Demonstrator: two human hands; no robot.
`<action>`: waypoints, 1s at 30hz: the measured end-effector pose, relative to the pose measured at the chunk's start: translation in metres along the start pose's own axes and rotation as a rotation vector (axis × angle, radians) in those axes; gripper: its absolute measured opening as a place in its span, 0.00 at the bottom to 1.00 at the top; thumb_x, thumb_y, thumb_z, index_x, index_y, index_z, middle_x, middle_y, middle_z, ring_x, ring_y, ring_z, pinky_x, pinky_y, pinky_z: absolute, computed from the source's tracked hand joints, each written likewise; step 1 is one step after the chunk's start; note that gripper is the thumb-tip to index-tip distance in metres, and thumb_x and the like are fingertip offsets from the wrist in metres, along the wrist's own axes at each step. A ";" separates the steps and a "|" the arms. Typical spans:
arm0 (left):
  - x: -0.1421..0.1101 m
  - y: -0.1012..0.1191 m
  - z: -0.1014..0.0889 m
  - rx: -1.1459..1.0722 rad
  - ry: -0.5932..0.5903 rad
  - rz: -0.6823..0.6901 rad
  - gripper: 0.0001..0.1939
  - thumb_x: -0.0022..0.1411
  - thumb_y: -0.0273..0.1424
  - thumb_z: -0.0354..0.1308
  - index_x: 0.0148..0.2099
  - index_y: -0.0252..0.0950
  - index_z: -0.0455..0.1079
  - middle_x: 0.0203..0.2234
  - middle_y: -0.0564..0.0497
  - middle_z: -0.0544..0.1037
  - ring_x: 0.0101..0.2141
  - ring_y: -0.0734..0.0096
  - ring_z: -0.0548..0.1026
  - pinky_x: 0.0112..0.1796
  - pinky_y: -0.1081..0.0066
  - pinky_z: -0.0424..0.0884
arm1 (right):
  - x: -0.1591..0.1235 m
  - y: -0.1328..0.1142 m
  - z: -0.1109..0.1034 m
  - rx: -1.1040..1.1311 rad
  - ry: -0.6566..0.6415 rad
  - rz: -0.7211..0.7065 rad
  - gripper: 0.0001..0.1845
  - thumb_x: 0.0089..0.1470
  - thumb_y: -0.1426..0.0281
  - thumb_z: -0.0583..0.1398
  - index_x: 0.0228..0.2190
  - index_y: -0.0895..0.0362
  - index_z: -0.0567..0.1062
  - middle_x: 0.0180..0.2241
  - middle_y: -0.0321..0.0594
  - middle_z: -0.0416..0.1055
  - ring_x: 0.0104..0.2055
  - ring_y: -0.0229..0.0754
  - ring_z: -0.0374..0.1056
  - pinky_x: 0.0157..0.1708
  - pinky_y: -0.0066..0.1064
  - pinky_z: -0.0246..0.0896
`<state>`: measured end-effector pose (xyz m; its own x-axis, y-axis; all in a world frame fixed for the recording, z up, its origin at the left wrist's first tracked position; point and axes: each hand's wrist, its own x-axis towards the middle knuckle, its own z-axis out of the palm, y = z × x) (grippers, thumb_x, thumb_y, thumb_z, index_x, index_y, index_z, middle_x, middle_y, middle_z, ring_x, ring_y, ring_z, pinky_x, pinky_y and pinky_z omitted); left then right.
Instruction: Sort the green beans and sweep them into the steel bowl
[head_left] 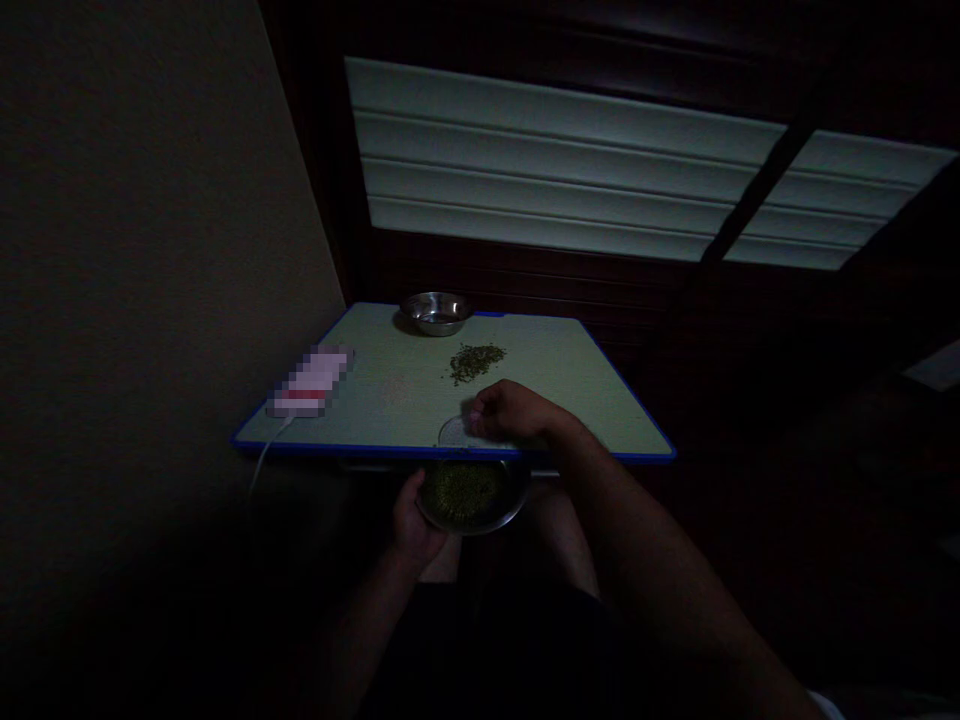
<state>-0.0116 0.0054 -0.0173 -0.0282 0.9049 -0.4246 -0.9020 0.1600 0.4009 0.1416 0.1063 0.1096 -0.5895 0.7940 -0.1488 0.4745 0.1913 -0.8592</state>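
As the left hand (416, 525) grasps one metal bowl (491, 527) of green grains (459, 492) below the table's (555, 370) near edge, round mouth facing up, the right hand (508, 410) curls near that edge, beside one pale disc (455, 432); whether it pinches anything, I can't tell. At the table's left, one cable (262, 460), one blurred phone (313, 378); mid-table, one pile (475, 362) stretching from near-left to far-right; far edge, a second bowl (436, 328).
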 end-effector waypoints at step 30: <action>-0.007 0.002 0.003 -0.011 0.055 0.031 0.13 0.57 0.33 0.54 0.37 0.31 0.77 0.33 0.43 0.83 0.36 0.57 0.80 0.44 0.57 0.73 | 0.010 0.000 0.003 0.130 -0.077 -0.088 0.10 0.41 0.68 0.64 0.28 0.61 0.73 0.21 0.33 0.68 0.22 0.31 0.59 0.23 0.24 0.54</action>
<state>-0.0126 0.0003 -0.0112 -0.0800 0.8863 -0.4561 -0.9049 0.1274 0.4062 0.1337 0.1125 0.1064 -0.6757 0.7300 -0.1030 0.3336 0.1782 -0.9257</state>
